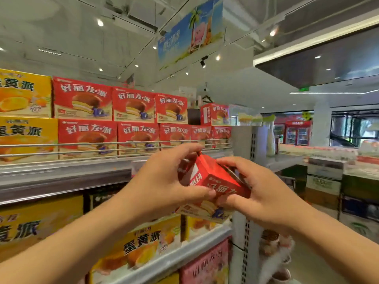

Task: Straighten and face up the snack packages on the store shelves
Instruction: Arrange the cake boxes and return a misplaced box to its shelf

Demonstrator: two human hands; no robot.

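I hold one red pie box (pixel 213 181) tilted in the air in front of the top shelf (pixel 61 167), my left hand (pixel 164 181) and right hand (pixel 260 193) both curled round its sides. Behind the wire rail (pixel 82 144) on that shelf stand red pie boxes (pixel 131 119) in two stacked rows, four above and five below, with yellow boxes (pixel 24 111) at their left. One upper red box (pixel 215 114) sits turned askew at the row's right end.

We see a brightly lit store under small round ceiling spotlights (pixel 100 22), with glare on the glossy dark panel (pixel 320 58) upper right. Wide-angle bending curves the shelves (pixel 61 167) at the edges; everything looks soft and slightly blurred.
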